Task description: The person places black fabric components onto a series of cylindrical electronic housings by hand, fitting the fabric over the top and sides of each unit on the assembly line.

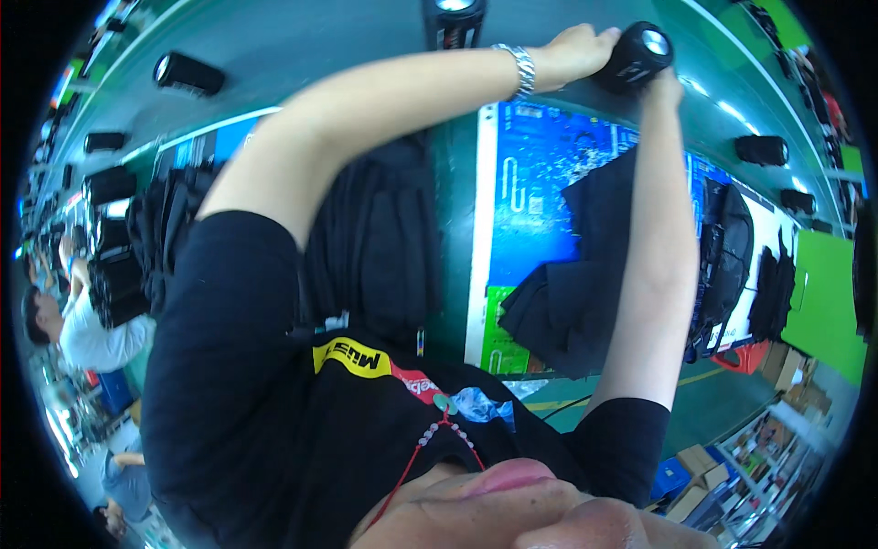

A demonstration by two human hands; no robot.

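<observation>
Out in front at the far right, both hands are at a black cylindrical speaker with a shiny silver round end, held tilted above the bench. My left hand, with a silver metal watch on its wrist, has curled fingers against the speaker's left side. From the near right, my right hand grips the speaker's lower edge; most of its fingers are hidden behind it. Below my arms lie black cloth pieces on a blue and green printed sheet.
Similar black cylinders stand or lie beyond: one at the top middle, one at the left, one at the right. A stack of black fabric lies left of the printed sheet. Other people work at the far left. Cardboard boxes stand lower right.
</observation>
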